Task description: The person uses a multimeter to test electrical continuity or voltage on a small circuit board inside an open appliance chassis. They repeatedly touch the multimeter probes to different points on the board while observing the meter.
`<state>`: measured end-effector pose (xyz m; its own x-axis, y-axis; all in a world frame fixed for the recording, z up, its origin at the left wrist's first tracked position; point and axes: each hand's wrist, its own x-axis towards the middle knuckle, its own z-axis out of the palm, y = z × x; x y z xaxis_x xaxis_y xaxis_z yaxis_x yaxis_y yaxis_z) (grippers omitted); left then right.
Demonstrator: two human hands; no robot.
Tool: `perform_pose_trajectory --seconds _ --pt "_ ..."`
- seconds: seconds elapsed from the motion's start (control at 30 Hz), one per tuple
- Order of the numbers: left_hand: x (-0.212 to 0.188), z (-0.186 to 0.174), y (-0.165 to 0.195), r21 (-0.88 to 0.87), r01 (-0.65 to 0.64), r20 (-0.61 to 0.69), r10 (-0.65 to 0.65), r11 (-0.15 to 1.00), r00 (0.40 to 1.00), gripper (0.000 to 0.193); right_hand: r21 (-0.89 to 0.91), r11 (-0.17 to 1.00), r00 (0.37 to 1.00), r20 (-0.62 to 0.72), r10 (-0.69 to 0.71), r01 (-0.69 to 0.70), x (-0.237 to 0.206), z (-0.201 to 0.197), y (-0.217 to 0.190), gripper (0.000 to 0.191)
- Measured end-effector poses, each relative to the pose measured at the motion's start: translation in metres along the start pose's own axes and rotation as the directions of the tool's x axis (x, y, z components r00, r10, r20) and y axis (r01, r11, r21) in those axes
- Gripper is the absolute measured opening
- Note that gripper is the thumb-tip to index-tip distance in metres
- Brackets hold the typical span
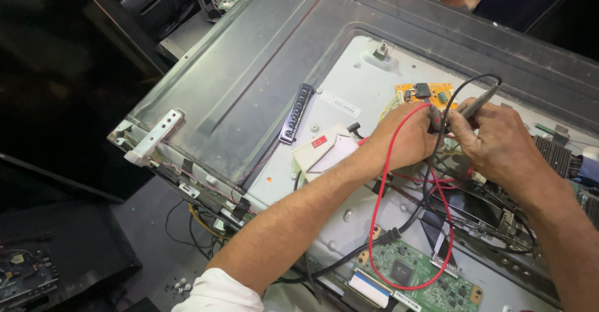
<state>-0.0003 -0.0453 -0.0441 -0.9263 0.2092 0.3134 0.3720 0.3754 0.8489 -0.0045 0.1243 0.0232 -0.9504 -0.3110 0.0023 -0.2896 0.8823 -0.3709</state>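
My left hand [405, 138] and my right hand [496, 142] meet over the open back of a flat television panel [262, 68]. The left fingers pinch a red-tipped test probe [435, 117]; its red lead [380, 206] loops down across my forearm. The right hand grips a dark grey probe [480, 103] with a black lead [437, 162] curling over it. Both probe tips sit beside a small orange circuit board [424, 93], just above my fingers. Whether the tips touch the board is hidden by my hands.
A green circuit board [424, 274] with ribbon cables lies at the panel's lower edge. A small white box with a red display [321, 150] and a black button strip [295, 115] rest on the panel. A finned heatsink board [558, 156] is at right. Dark clutter sits at left.
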Motion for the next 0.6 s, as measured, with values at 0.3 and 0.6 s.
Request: perform_pose_trajectory --seconds 0.3,0.6 --pt "-0.004 -0.01 0.001 -0.002 0.026 0.018 -0.026 1.0 1.0 0.019 -0.019 1.0 1.0 -0.006 -0.009 0.009 0.001 0.004 -0.008 0.033" --pt "-0.004 -0.01 -0.002 0.031 0.033 0.023 -0.034 0.999 0.999 0.02 0.0 1.0 1.0 -0.015 -0.009 0.009 0.001 0.005 -0.011 0.032"
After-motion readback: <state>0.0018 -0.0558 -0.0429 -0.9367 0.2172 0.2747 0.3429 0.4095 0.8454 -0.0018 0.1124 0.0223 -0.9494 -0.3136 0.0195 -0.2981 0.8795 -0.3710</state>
